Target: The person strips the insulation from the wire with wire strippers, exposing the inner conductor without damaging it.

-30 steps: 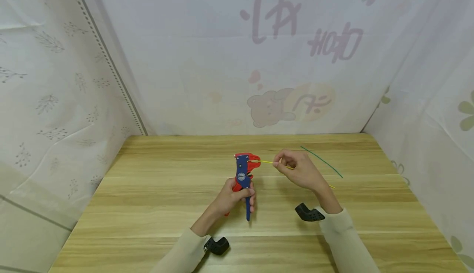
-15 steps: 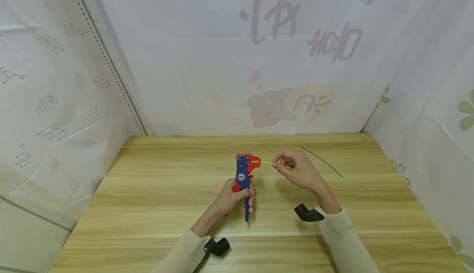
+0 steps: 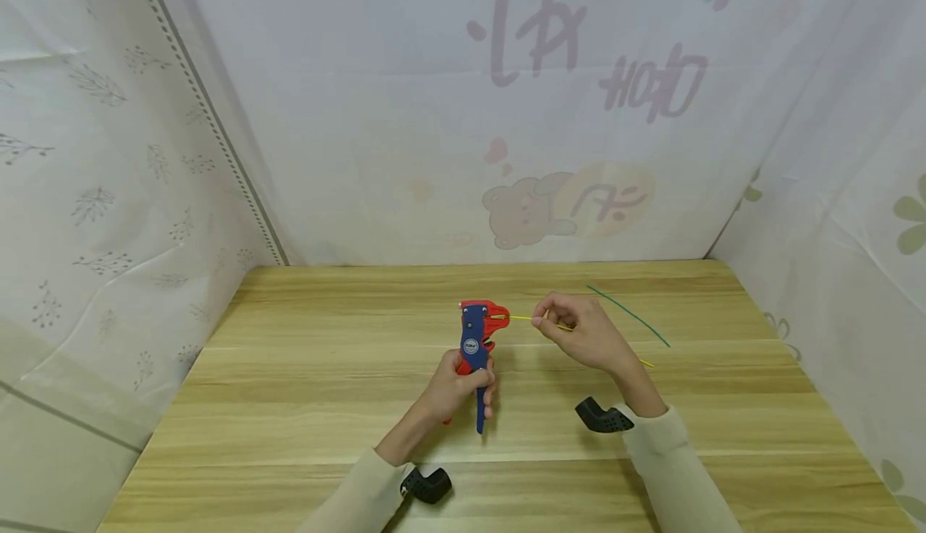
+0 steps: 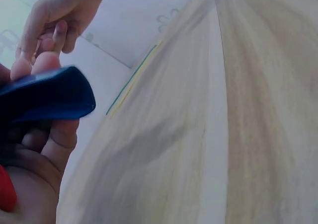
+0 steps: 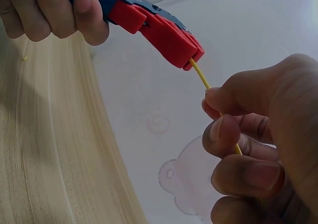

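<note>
My left hand [image 3: 450, 388] grips the handles of a blue and red wire stripper [image 3: 473, 328], its head raised above the table. Between the stripper's red jaws runs the end of a thin yellow wire [image 5: 199, 75], seen closely in the right wrist view. Thumb and index finger of my right hand [image 3: 584, 334] pinch that wire a short way from the jaws. The rest of the wire passes back through the curled fingers. In the left wrist view the blue handle [image 4: 54, 95] lies across the left fingers.
On the wooden table [image 3: 325, 404], a green wire [image 3: 628, 316] lies to the right of the right hand. Another yellow wire [image 3: 648, 363] shows partly behind the right wrist. A tiny yellow bit [image 5: 25, 58] lies on the wood. Printed curtains [image 3: 383, 155] border the table.
The stripper's red jaws have drawn together on the yellow wire, and its blue handle has swung slightly left as the left hand squeezes. The right hand has barely moved.
</note>
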A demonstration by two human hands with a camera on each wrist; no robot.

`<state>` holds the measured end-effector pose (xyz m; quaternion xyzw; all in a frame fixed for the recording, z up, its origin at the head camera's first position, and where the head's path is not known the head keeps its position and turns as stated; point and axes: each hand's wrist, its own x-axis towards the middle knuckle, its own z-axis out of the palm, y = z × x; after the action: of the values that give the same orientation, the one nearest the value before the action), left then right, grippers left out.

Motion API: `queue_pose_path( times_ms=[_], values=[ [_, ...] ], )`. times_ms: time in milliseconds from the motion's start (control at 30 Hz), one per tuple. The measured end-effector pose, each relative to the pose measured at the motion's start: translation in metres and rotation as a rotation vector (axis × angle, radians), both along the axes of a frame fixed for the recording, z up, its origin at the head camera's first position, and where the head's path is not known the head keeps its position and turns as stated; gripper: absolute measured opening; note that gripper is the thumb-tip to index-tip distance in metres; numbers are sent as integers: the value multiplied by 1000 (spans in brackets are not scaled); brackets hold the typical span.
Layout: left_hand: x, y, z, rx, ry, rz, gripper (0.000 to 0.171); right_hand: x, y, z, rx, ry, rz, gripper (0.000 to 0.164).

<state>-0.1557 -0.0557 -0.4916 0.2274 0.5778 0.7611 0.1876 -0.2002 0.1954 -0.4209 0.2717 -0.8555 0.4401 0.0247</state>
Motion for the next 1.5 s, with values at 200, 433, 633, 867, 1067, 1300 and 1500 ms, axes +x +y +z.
queue_pose_path(
  times_ms=[200, 433, 633, 867, 1067, 1300, 1500],
  values=[
    [3, 4, 1, -34, -54, 69, 8, -1, 0, -2, 4, 6, 0, 9],
    [1, 2, 1, -45, -45, 27, 3, -3, 4, -4, -2, 42, 6, 5],
    [-1, -2, 2, -45, -24, -27, 5, -2, 6, 0, 3, 10, -20, 5],
    [-3, -4, 3, -58, -12, -59, 10, 0, 8, 2, -1, -7, -45, 4],
    [-4, -5, 2, -66, -6, -75, 14, 0, 9, 4, -13, -7, -56, 7],
    [-2, -3, 3, -81, -28, 21, 7, 0, 9, 2, -21, -5, -50, 4],
    [-4, -5, 0, -90, -77, 56, 8, -2, 8, -1, 13, 48, -47, 10]
  ],
)
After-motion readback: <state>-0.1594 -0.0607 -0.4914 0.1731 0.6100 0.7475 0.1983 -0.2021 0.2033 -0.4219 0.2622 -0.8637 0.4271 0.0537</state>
